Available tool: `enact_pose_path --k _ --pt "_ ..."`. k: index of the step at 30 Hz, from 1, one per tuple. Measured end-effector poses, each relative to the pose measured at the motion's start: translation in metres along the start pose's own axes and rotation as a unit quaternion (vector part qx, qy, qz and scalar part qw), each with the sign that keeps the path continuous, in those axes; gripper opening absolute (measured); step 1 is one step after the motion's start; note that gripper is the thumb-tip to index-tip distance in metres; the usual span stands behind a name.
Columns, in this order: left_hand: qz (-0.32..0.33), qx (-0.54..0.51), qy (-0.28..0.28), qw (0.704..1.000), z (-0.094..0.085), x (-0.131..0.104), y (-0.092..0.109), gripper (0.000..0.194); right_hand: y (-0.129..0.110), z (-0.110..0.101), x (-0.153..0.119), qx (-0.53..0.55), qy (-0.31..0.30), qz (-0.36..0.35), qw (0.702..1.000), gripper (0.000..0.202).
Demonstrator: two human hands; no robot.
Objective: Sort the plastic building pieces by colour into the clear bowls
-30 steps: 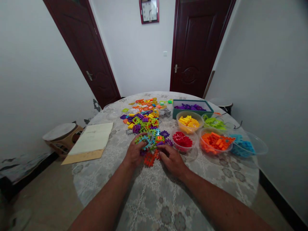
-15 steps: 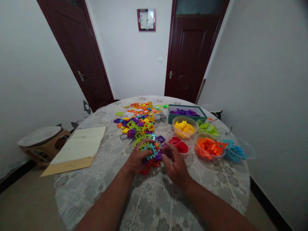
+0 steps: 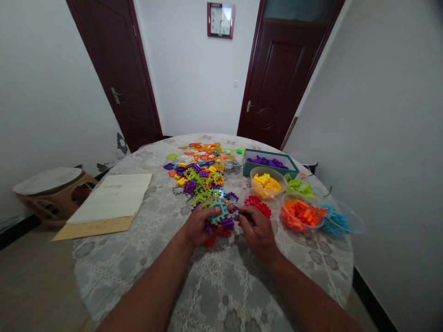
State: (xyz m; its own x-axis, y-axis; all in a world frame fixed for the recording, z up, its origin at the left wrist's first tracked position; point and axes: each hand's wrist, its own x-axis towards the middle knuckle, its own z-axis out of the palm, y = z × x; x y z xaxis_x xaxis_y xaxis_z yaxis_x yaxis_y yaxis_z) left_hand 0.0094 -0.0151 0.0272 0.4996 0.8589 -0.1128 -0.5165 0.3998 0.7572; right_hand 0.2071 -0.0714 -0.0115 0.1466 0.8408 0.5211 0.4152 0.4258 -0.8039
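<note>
My left hand (image 3: 199,223) grips a light-blue notched plastic building piece (image 3: 218,212), thumb on its face. At this piece's right edge, the fingertips of my right hand (image 3: 254,230) are pinched on something small, greyish and purple, too blurred to name. Beneath and beside the hands lie purple pieces (image 3: 227,224) and red pieces (image 3: 218,237). Just beyond them spreads a loose heap of mixed notched pieces (image 3: 204,177), green, yellow, purple and orange.
To the right stand clear tubs of yellow (image 3: 266,183), red (image 3: 258,206), orange (image 3: 302,213), green (image 3: 299,186) and blue pieces (image 3: 334,220). A teal box (image 3: 270,161) holds purple ones. Paper sheets (image 3: 110,198) lie at the table's left, with a brown stool (image 3: 51,193) beyond.
The light-blue piece has been turned and shifted slightly upward in my left hand. My right fingers have closed in to its right edge. The camera view has shifted a little.
</note>
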Motion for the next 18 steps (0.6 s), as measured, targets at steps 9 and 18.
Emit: enact_pose_path --k 9,18 --pt "0.016 -0.071 0.125 0.989 -0.011 0.008 0.007 0.019 -0.027 -0.002 0.005 0.166 0.07 0.188 0.966 0.037" --pt "0.008 -0.108 0.144 0.984 -0.017 0.013 0.007 0.019 -0.027 -0.014 0.016 0.224 0.009 0.278 0.934 0.049"
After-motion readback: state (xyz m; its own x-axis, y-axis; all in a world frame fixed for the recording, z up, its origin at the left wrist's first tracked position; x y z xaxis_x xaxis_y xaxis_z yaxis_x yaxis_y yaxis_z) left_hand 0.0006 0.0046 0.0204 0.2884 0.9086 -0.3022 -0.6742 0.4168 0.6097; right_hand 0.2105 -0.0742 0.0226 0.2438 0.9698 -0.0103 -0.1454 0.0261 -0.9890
